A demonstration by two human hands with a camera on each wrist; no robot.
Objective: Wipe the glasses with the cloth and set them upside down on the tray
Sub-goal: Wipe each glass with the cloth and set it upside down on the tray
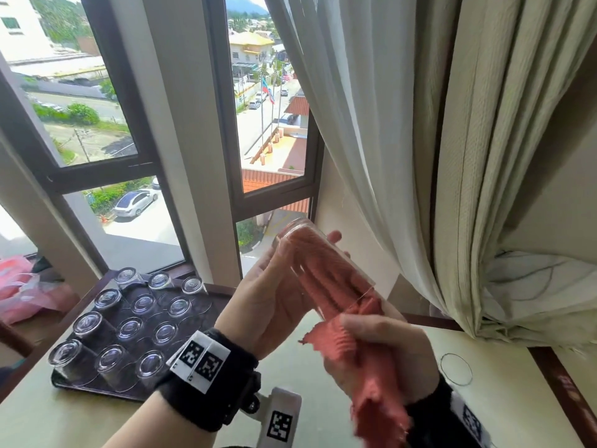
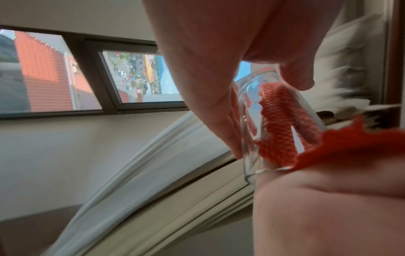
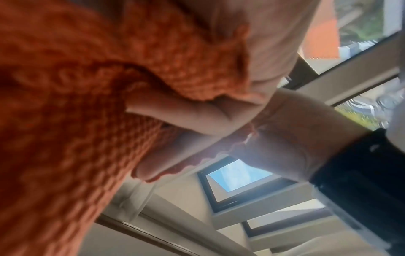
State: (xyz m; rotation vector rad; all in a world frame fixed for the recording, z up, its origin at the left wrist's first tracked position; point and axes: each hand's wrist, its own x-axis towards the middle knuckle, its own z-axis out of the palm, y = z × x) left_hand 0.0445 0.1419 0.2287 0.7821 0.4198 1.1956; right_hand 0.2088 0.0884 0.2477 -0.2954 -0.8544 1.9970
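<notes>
My left hand (image 1: pixel 284 286) holds a clear glass (image 1: pixel 318 265) up in front of the window, tilted with its base away from me. A salmon-red cloth (image 1: pixel 371 376) is stuffed into the glass and hangs out of its mouth. My right hand (image 1: pixel 381 347) grips the cloth at the mouth. In the left wrist view the glass (image 2: pixel 252 138) shows the cloth (image 2: pixel 278 124) inside it. The right wrist view is filled by the cloth (image 3: pixel 76 112) with my fingers (image 3: pixel 175 114) curled on it. Several glasses (image 1: pixel 130 328) stand upside down on the dark tray (image 1: pixel 200 313) at left.
A pale table (image 1: pixel 517 399) with a wooden edge lies below my hands. One more clear glass (image 1: pixel 456 369) stands on it at right. Curtains (image 1: pixel 468 156) hang close on the right. A pink bag (image 1: pixel 19 286) lies at far left by the window.
</notes>
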